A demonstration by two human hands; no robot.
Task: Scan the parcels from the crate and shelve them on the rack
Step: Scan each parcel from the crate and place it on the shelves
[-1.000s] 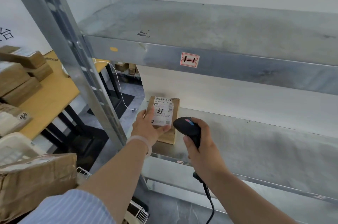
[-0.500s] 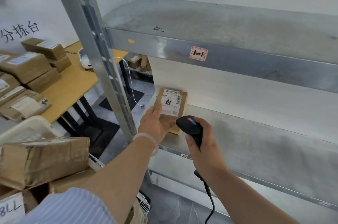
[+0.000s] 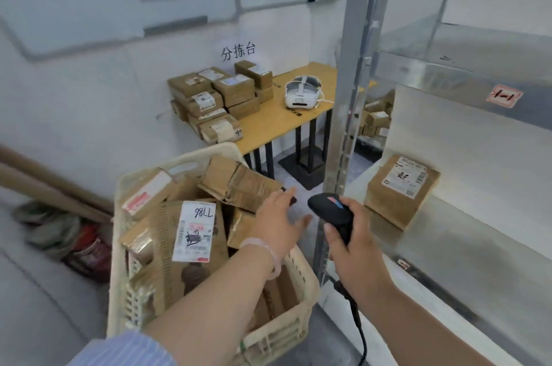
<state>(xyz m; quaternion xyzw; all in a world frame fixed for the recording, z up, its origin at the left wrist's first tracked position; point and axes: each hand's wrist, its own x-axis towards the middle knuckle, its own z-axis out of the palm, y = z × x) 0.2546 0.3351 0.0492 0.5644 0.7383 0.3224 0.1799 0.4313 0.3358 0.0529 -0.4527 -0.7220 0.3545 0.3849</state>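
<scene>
A cream plastic crate (image 3: 301,285) at lower centre holds several brown cardboard parcels; the biggest parcel (image 3: 194,234) shows a white label marked 7786. My left hand (image 3: 279,220) hovers over the crate's right side, fingers spread, holding nothing. My right hand (image 3: 349,241) grips a black barcode scanner (image 3: 330,210) with a cable hanging down. One brown parcel (image 3: 400,192) with a white label lies alone on the metal rack's lower shelf (image 3: 466,246), to the right of the scanner.
The rack's grey upright post (image 3: 343,114) stands between crate and shelf. A wooden table (image 3: 283,123) behind carries stacked parcels (image 3: 215,99) and a white headset (image 3: 301,93). Bags and a red object (image 3: 89,249) lie on the floor at left.
My left hand has let go of the labelled parcel, left it on the lower shelf and moved left over the crate. The view has swung left toward the crate and table.
</scene>
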